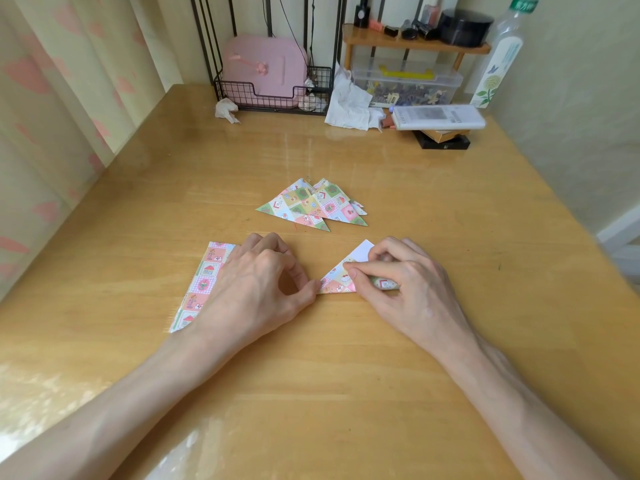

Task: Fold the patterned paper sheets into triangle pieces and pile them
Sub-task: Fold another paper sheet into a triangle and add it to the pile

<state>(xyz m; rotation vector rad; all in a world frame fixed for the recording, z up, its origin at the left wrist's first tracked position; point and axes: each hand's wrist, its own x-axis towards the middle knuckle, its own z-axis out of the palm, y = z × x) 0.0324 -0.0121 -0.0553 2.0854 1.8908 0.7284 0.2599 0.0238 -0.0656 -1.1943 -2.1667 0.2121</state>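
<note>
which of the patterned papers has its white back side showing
The half-folded piece at near right: a white corner shows at its far end. The flat sheets at left and the triangle pile further back show only their printed side.

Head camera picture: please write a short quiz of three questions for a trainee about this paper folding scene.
1. True or false: the pile of folded triangles lies farther from the person than the half-folded piece.
2. What lies partly under the left hand? A scissors; B flat patterned sheets; C a cup.
3. Fill in: the right hand pinches the half-folded piece, whose uncovered tip shows plain ___.
Key: 1 true; 2 B; 3 white.
</note>
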